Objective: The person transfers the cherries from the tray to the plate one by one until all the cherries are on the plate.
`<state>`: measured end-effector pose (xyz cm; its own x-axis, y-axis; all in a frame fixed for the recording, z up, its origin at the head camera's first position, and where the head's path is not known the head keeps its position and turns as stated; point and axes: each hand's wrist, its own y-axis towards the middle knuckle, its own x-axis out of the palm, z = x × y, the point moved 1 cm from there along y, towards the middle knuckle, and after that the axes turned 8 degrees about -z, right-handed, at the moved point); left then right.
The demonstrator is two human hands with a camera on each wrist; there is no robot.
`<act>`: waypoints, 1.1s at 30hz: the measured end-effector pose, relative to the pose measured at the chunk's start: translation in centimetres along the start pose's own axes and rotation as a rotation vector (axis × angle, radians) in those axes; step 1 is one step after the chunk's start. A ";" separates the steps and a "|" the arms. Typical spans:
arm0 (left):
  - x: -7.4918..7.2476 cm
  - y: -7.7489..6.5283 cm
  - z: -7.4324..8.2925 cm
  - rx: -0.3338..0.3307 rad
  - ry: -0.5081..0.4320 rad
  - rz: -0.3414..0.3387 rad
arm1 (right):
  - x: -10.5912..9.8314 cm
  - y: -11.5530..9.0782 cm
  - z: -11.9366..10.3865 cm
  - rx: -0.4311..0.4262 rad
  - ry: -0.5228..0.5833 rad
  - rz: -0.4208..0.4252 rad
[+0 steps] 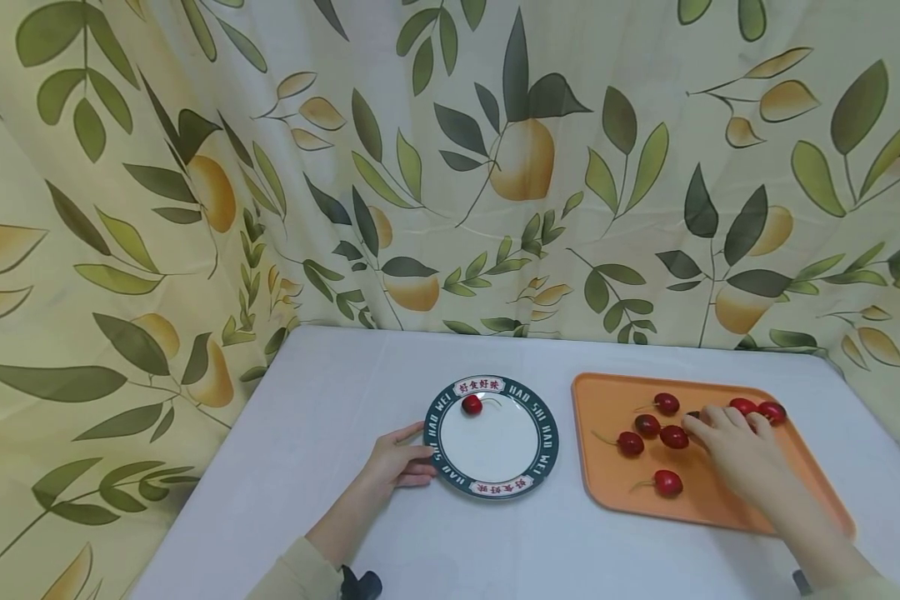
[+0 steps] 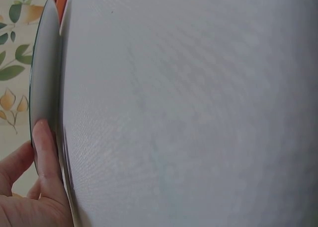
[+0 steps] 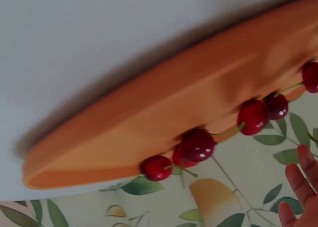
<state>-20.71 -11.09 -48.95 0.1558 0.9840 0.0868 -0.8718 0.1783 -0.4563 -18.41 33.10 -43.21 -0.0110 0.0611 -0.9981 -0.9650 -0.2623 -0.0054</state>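
Observation:
My left hand (image 1: 397,460) grips the left rim of a round white plate (image 1: 487,446) with a dark green lettered border. In the left wrist view its fingers (image 2: 47,152) lie against the plate's side (image 2: 45,73). One red cherry (image 1: 472,405) with a stem lies on the plate. Over an orange tray (image 1: 735,512), my right hand (image 1: 742,450) pinches a dark cherry (image 1: 693,414), mostly hidden by the fingertips. A thin stem (image 3: 312,137) shows near that hand in the right wrist view. Several cherries, such as one at the front (image 1: 667,483), lie on the tray.
A white cloth (image 1: 525,550) covers the table, with the plate left of the tray. Two cherries (image 1: 771,412) sit near the tray's back right corner, beyond the right hand. A leaf-and-fruit patterned curtain (image 1: 450,167) hangs behind the table and along its left side.

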 end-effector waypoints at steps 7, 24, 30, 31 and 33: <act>0.0 -0.1 0.0 -0.003 -0.003 0.002 | -1.6 1.4 -1.7 -0.017 0.014 0.014; 0.0 -0.3 0.3 -0.002 -0.009 -0.005 | -3.0 5.7 -7.5 -0.117 0.041 0.062; -0.2 0.1 -0.1 -0.003 0.006 0.004 | -3.0 7.3 -9.5 -0.147 0.069 0.062; -0.2 0.1 0.0 -0.004 0.007 0.005 | -3.0 7.5 -9.8 -0.153 0.073 0.069; -0.1 0.1 0.0 -0.005 0.007 0.005 | -3.0 8.0 -10.5 -0.166 0.076 0.085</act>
<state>-20.78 -11.21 -48.97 0.1544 0.9849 0.0780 -0.8703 0.1730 -0.4611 -23.39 20.73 -40.88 -0.0648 -0.0398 -0.9971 -0.9050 -0.4186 0.0755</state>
